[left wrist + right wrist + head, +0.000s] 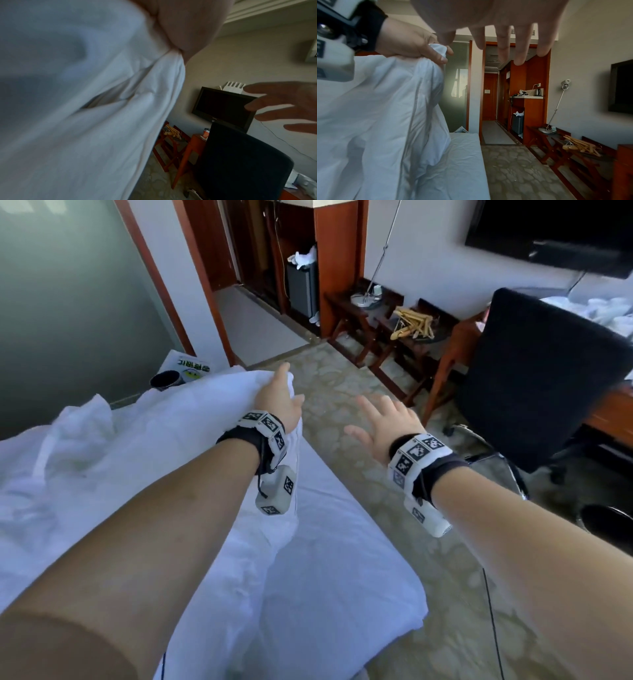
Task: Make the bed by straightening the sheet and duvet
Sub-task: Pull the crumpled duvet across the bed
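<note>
A white duvet (144, 446) lies bunched over the left of the bed, its edge lifted off the white sheet (342, 559). My left hand (279, 402) grips a gathered corner of the duvet (435, 54) and holds it raised above the mattress. In the left wrist view the duvet (85, 108) hangs down from the palm. My right hand (383, 419) hovers over the carpet to the right of the bed, fingers (520, 56) spread and holding nothing. The sheet (458, 162) shows creases where the duvet is pulled back.
A black office chair (541, 378) stands close on the right by a wooden desk. A luggage rack with wooden hangers (412, 325) sits against the far wall. Patterned carpet (342, 392) runs beside the bed. A dark cup (166, 380) and a printed bag lie beyond the bed.
</note>
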Available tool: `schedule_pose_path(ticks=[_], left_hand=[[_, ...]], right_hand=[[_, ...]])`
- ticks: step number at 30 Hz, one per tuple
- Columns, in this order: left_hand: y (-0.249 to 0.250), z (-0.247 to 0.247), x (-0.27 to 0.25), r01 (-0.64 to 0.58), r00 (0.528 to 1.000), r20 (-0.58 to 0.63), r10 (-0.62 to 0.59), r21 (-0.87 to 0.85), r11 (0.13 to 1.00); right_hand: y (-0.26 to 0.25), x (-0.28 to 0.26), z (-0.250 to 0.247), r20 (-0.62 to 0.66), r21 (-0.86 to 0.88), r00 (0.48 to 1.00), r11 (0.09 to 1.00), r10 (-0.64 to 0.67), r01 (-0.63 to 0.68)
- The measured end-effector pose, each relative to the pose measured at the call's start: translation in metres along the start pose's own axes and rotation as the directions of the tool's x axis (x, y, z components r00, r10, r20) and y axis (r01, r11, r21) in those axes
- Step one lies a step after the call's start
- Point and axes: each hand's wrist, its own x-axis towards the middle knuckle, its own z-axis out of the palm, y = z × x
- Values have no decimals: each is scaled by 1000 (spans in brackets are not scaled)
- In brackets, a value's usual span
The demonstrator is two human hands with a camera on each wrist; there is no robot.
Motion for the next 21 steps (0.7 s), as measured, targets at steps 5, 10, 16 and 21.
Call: schedule_pose_path(ticks=[5, 10, 16, 21], left_hand=[[32, 71, 69, 7, 999, 52, -9, 25, 1000], [82, 122, 151, -12, 998, 62, 11, 17, 1000], [166, 171, 248, -71, 995, 66, 71, 1, 997], [168, 249, 302, 13, 949, 309, -55, 135, 991]], right_hand=[[77, 59, 6, 1, -24, 1000, 1000, -18, 18], [164, 132, 3, 21, -32, 1000, 999, -16, 17], [263, 215, -24, -27, -9, 999, 1000, 19, -19], [331, 311, -8, -15, -38, 998, 998, -57, 57]])
